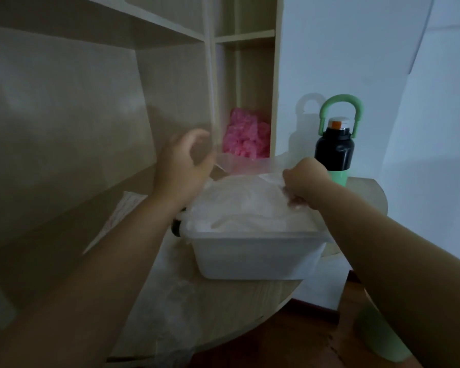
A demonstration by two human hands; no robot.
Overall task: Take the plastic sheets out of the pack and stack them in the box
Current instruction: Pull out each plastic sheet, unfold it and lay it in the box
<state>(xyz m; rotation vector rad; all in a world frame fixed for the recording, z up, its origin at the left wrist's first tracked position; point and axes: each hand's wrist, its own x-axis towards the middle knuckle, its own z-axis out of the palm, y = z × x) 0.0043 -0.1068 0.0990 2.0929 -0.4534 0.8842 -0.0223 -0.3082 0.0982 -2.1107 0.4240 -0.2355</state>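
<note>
Plastic sheet (243, 166) looks limp, slick: my right hand (303, 181) grips its edge at the right rim of the box (250, 258); left hand (183, 163) blurred, cannot tell.

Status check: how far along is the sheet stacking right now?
Done: the box is already heaped above its rim with plastic sheets. In hand: the right hand grips a clear sheet over the heap; the blurred left hand is at its other end, grip unclear. Left: laying this sheet down. The crumpled pack on the table looks flat, but its contents cannot be judged.
</note>
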